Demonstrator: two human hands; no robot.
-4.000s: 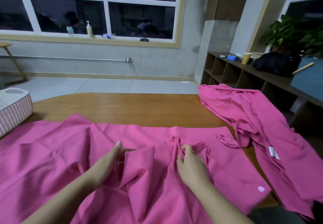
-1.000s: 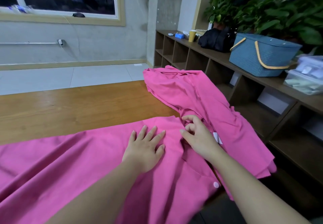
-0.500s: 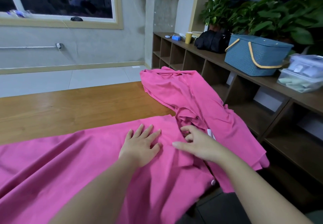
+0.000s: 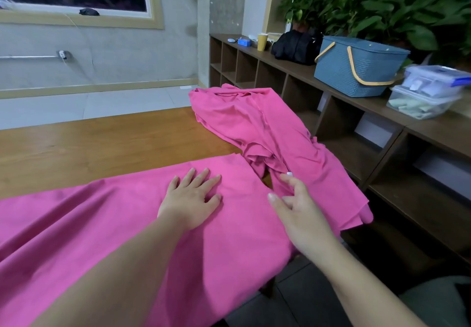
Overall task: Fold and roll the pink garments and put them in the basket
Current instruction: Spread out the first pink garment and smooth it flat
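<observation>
A large pink garment (image 4: 107,219) lies spread flat over the near part of the wooden table (image 4: 102,143). My left hand (image 4: 191,196) presses flat on it with fingers spread, near its right end. My right hand (image 4: 295,204) hovers at that garment's right edge, fingers loosely extended and holding nothing. A second pink garment (image 4: 267,133) lies crumpled at the table's right end and hangs off the edge. The pink-and-white basket is out of view.
A brown cubby shelf (image 4: 356,133) runs along the right. On it stand a blue basket with yellow handles (image 4: 356,66), clear plastic boxes (image 4: 428,92), a black bag (image 4: 295,46) and a yellow cup (image 4: 262,41). Leafy plants (image 4: 382,8) stand behind.
The folded-up flap at the near garment's right end now lies flat. My right hand has drawn back from the fabric and opened. My left hand has stayed pressing in place.
</observation>
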